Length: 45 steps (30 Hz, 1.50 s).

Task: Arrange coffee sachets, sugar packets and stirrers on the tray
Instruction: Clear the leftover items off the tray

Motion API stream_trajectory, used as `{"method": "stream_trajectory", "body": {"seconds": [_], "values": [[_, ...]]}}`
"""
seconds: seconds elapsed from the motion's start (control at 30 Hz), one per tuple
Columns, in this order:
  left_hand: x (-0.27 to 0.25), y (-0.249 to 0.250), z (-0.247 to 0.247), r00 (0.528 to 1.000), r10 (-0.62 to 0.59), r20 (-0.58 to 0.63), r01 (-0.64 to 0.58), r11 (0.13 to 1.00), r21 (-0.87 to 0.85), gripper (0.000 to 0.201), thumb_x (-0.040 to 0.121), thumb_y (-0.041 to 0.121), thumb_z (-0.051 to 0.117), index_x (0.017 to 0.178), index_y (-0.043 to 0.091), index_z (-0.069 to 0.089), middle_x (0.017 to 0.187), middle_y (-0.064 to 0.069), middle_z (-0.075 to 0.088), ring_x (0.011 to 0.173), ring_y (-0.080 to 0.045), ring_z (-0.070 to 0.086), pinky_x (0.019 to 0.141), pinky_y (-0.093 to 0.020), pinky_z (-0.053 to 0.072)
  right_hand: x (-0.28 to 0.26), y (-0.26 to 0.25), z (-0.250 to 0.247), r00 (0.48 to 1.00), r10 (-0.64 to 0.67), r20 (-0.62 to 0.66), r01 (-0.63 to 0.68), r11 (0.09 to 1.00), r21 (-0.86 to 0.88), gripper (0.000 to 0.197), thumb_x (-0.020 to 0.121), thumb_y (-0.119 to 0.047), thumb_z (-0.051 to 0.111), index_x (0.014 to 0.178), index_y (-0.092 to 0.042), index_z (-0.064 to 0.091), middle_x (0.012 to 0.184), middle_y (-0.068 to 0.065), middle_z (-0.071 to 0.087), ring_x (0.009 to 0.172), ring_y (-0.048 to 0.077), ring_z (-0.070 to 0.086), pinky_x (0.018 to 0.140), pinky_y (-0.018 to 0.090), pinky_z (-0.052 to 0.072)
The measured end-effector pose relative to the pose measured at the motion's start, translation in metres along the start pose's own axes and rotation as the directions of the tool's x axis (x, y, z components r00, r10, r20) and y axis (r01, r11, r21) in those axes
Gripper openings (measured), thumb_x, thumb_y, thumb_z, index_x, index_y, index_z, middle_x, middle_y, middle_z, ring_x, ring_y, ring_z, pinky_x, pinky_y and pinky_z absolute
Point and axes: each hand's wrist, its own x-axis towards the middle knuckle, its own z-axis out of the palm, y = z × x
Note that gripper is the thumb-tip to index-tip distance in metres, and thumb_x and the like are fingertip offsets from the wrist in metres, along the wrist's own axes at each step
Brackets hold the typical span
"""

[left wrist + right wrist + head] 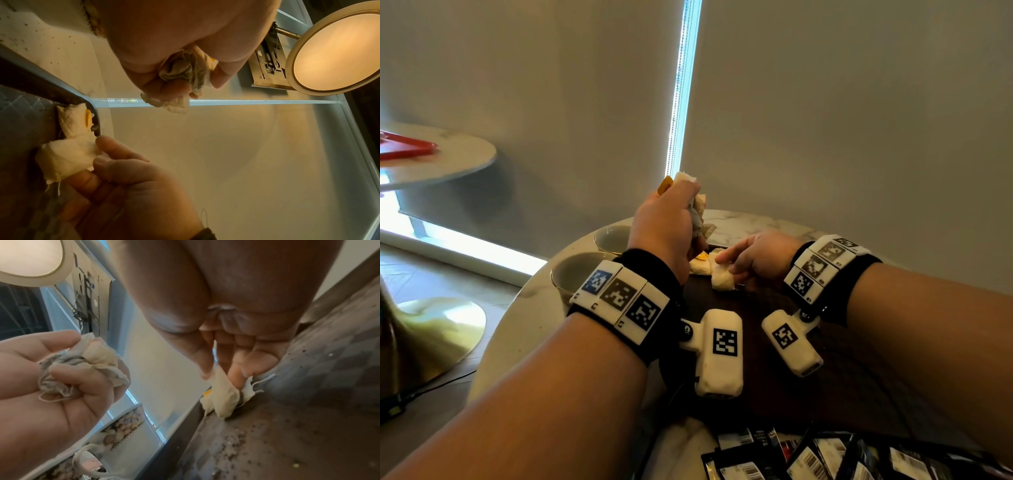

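Here the left hand [667,226] is raised above the far-left corner of the dark tray [763,342], fist closed; its grip is wrapped round a crumpled bunch of tea bags [82,368], which sticks out above and below the fist, long axis roughly upright in the head view. A yellow tag [665,185] shows at the top of the fist.

The right hand [760,255] is low over the tray's far edge. Thumb and fingertips [234,376] pinch the upper end of a pale tea bag [722,279]; its lower end rests on the tray floor, so the bag stands tilted, long axis running from the fingers down toward the tray. Its string [265,379] trails beside it. A second pale bag [74,118] with a yellow tag lies just beyond, against the tray rim; whether the two touch is unclear.

Two cups [582,270] stand on the marble bench [524,322] left of the tray. Dark sachets [825,459] lie in a loose heap at the near edge, probably off the tray.
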Motion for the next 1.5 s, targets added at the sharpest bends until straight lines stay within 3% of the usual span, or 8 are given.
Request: {"method": "stream_trajectory", "body": {"seconds": [0.3, 0.43, 0.63, 0.83, 1.0, 1.17, 1.37, 1.5], "values": [[-0.004, 0.002, 0.001, 1.0, 0.007, 0.016, -0.008, 1.0, 0.023, 0.043, 0.085, 0.04, 0.067, 0.119, 0.014, 0.068, 0.1, -0.007, 0.065, 0.091, -0.026, 0.066, 0.062, -0.035, 0.053, -0.007, 0.0, -0.01, 0.987, -0.129, -0.1, 0.11, 0.978, -0.177, 0.015, 0.089, -0.01, 0.07, 0.1, -0.02, 0.073, 0.111, 0.012, 0.07, 0.091, 0.019, 0.063, 0.065, 0.027, 0.054], [-0.005, 0.002, 0.002, 1.0, 0.002, 0.017, -0.002, 1.0, 0.011, 0.047, 0.081, 0.043, 0.068, 0.117, 0.013, 0.067, 0.098, -0.007, 0.064, 0.086, -0.025, 0.064, 0.058, -0.033, 0.052, -0.024, -0.001, -0.006, 0.977, -0.21, -0.036, 0.204, 0.969, -0.137, 0.019, 0.09, -0.004, 0.064, 0.093, -0.019, 0.077, 0.109, 0.011, 0.073, 0.095, 0.022, 0.067, 0.087, 0.039, 0.057], [-0.007, 0.002, 0.003, 0.995, -0.044, 0.085, 0.049, 0.997, -0.052, 0.03, 0.078, 0.044, 0.064, 0.09, 0.017, 0.062, 0.085, -0.005, 0.055, 0.08, -0.027, 0.054, 0.048, -0.03, 0.043, -0.035, -0.006, 0.012, 0.981, -0.154, 0.118, 0.193, 0.851, -0.489, 0.028, 0.093, -0.023, 0.065, 0.119, -0.03, 0.072, 0.125, -0.008, 0.066, 0.116, 0.013, 0.058, 0.108, 0.035, 0.042], [-0.01, 0.004, 0.002, 0.997, -0.05, 0.058, 0.054, 0.996, -0.071, 0.034, 0.088, 0.043, 0.062, 0.103, 0.014, 0.065, 0.092, -0.008, 0.056, 0.074, -0.022, 0.056, 0.049, -0.029, 0.045, -0.038, -0.008, 0.017, 0.979, -0.145, 0.143, 0.2, 0.806, -0.556, 0.03, 0.095, -0.024, 0.062, 0.123, -0.032, 0.07, 0.131, -0.011, 0.064, 0.118, 0.01, 0.056, 0.098, 0.025, 0.04], [-0.012, 0.005, 0.003, 0.982, -0.141, 0.126, 0.155, 0.982, -0.107, 0.048, 0.084, 0.049, 0.06, 0.115, 0.012, 0.062, 0.104, -0.011, 0.057, 0.078, -0.025, 0.056, 0.05, -0.03, 0.046, -0.037, -0.007, 0.006, 0.968, -0.215, 0.126, 0.249, 0.846, -0.471, 0.029, 0.097, -0.018, 0.059, 0.121, -0.031, 0.069, 0.119, -0.011, 0.062, 0.113, 0.011, 0.057, 0.103, 0.029, 0.042], [-0.015, 0.001, 0.006, 0.966, -0.208, 0.154, 0.228, 0.965, -0.126, 0.059, 0.094, 0.058, 0.046, 0.127, 0.012, 0.062, 0.101, -0.012, 0.06, 0.081, -0.028, 0.058, 0.051, -0.031, 0.048, -0.035, -0.004, -0.014, 0.904, -0.414, -0.107, 0.4, 0.907, -0.135, 0.01, 0.096, -0.024, 0.063, 0.099, -0.031, 0.07, 0.102, 0.004, 0.073, 0.092, 0.021, 0.067, 0.083, 0.039, 0.055], [-0.025, 0.0, 0.01, 0.931, -0.286, 0.225, 0.284, 0.958, 0.04, 0.038, 0.095, 0.038, 0.041, 0.11, 0.013, 0.065, 0.087, -0.009, 0.061, 0.082, -0.029, 0.057, 0.046, -0.029, 0.044, -0.04, -0.009, -0.018, 0.853, -0.488, -0.186, 0.504, 0.862, 0.049, 0.015, 0.093, -0.034, 0.068, 0.108, -0.034, 0.068, 0.1, 0.002, 0.068, 0.087, 0.017, 0.062, 0.072, 0.036, 0.051], [-0.03, 0.002, 0.012, 0.927, -0.285, 0.244, 0.264, 0.957, 0.118, 0.04, 0.1, 0.043, 0.042, 0.114, 0.013, 0.065, 0.083, -0.009, 0.063, 0.07, -0.026, 0.058, 0.044, -0.026, 0.043, -0.043, -0.011, -0.009, 0.847, -0.5, -0.183, 0.52, 0.851, 0.081, 0.016, 0.088, -0.031, 0.074, 0.103, -0.025, 0.07, 0.097, 0.005, 0.073, 0.074, 0.008, 0.064, 0.062, 0.026, 0.049]]}}
